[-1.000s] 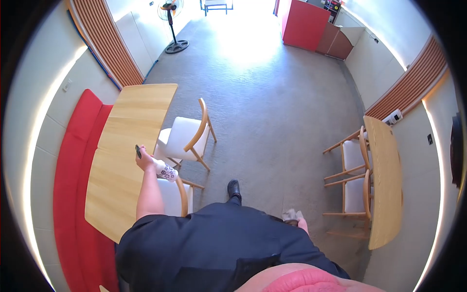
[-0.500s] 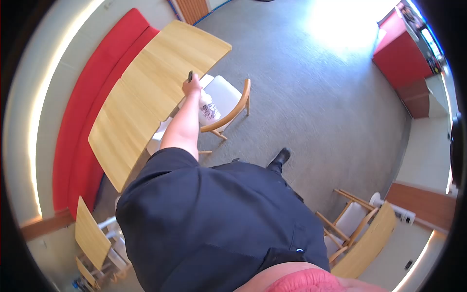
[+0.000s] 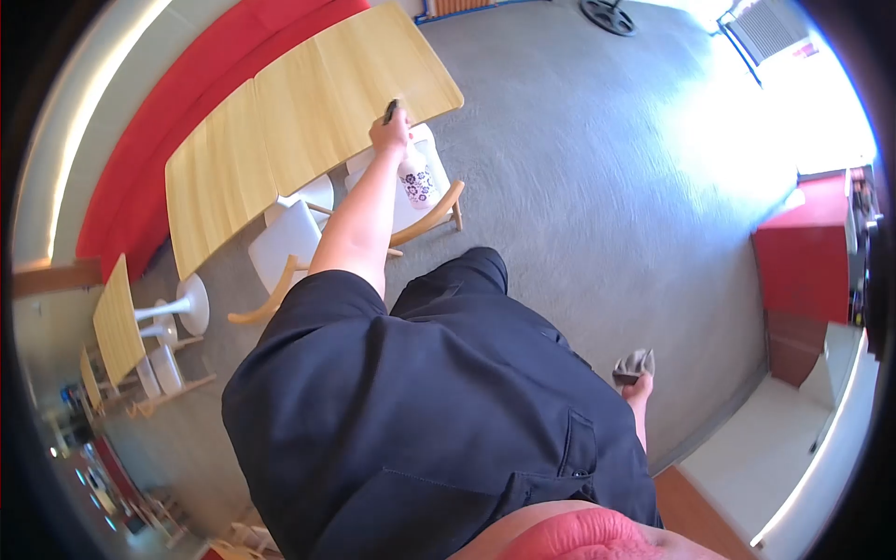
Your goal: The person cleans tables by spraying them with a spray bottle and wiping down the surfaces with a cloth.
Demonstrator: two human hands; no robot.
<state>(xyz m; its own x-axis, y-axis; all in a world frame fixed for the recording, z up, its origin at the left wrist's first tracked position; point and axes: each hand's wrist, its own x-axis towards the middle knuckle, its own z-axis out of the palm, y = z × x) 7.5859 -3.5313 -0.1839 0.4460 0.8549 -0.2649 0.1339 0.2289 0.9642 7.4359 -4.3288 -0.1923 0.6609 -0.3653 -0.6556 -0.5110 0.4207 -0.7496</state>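
My left hand (image 3: 392, 133) reaches out over the near edge of the wooden table (image 3: 224, 187), closed round the neck of a spray bottle (image 3: 419, 187). Its black head sticks out above my fingers, and the white body with dark flower patterns hangs below, in front of a white chair seat. Low at my right side, my right hand (image 3: 638, 386) is closed on a crumpled grey cloth (image 3: 636, 363). A dark patch shows at the cloth's lower edge; I cannot make out what it is.
Beside the table stand wooden-backed chairs with white seats (image 3: 285, 245). A red bench (image 3: 140, 196) runs along the wall behind it. At the right is a red cabinet (image 3: 805, 247). A black round base (image 3: 609, 16) stands on the grey floor at the top.
My view has turned and moved along the table. My left hand still holds the spray bottle, now nearer the table's far end. My right hand with the cloth has come into view.
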